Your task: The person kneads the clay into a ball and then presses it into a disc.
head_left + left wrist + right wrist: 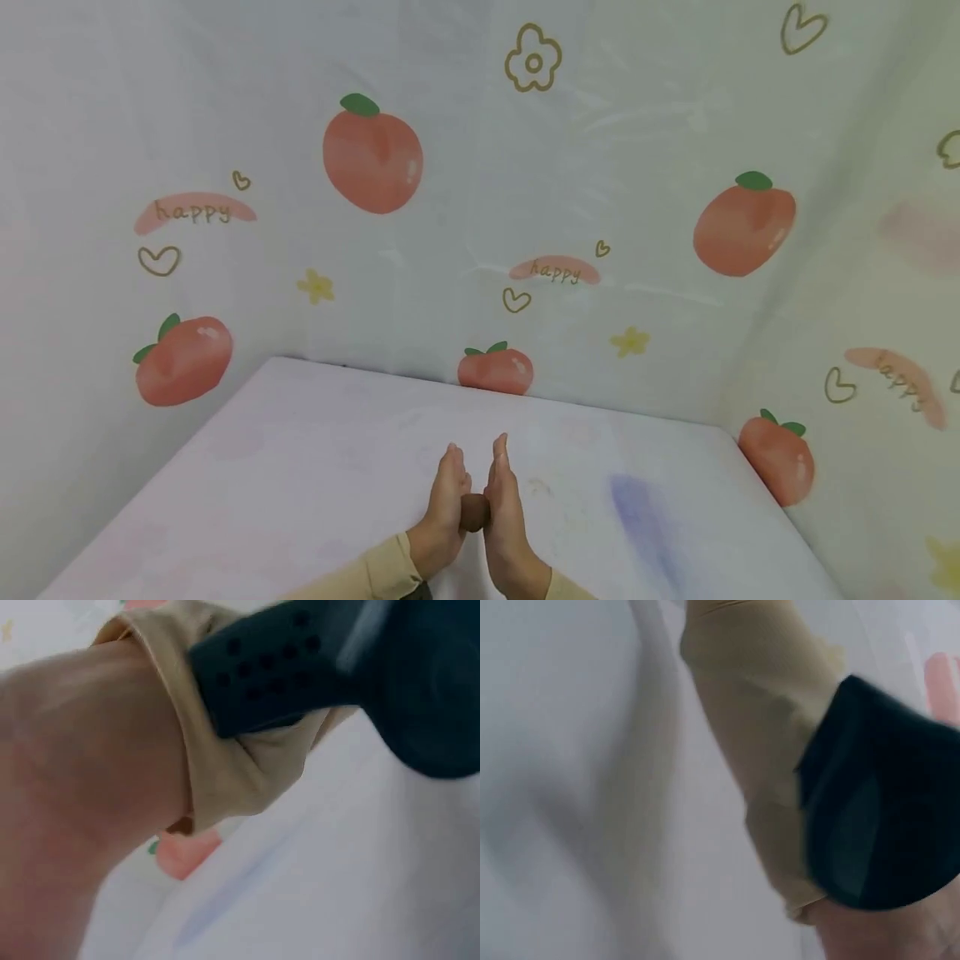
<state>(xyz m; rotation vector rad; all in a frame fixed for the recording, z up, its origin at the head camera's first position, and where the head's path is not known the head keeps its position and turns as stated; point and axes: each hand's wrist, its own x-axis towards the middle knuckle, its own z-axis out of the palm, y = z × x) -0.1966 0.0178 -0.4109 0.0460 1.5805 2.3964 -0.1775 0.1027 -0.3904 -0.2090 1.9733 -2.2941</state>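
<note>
The table [315,467] in front of you, under its pale cloth, fills the lower half of the head view, and the peach-printed sheet [375,158] hangs behind and to both sides of it. A faint bluish smear [637,508] marks the cloth to the right of your hands.

As for progress, judging from how things lie, you are in the middle of working the piece between your palms. The small brown lump [474,512] is caught between them, low down near the heels of the hands and just above the cloth. It shows as a short, stubby roll, not yet long or thin. How finished its shape is I cannot tell, since most of it is hidden.

Your left hand [444,510] and right hand [504,507] stand on edge, palms facing each other, close together near the table's front edge. The fingers [452,467] of both are straight and held together, pointing away from you; they press the lump from either side and do not curl round it. Your forearms come in from below in tan sleeves [378,571].

The wrist views show only sleeve cuffs, dark camera straps and blurred cloth, nothing of the fingers.
</note>
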